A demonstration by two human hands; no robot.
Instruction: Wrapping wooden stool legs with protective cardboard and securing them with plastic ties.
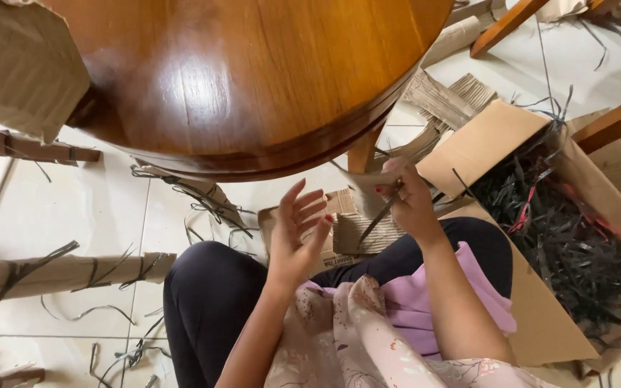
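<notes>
Person seated on tiled floor, head view. Right hand grips a cardboard piece together with a dark thin strip, held just below the edge of the round wooden counter. Left hand empty, fingers spread wide, near the right hand but apart. Open cardboard box of dark strips sits just right of the right hand. Rolled cardboard lies at left.
</notes>
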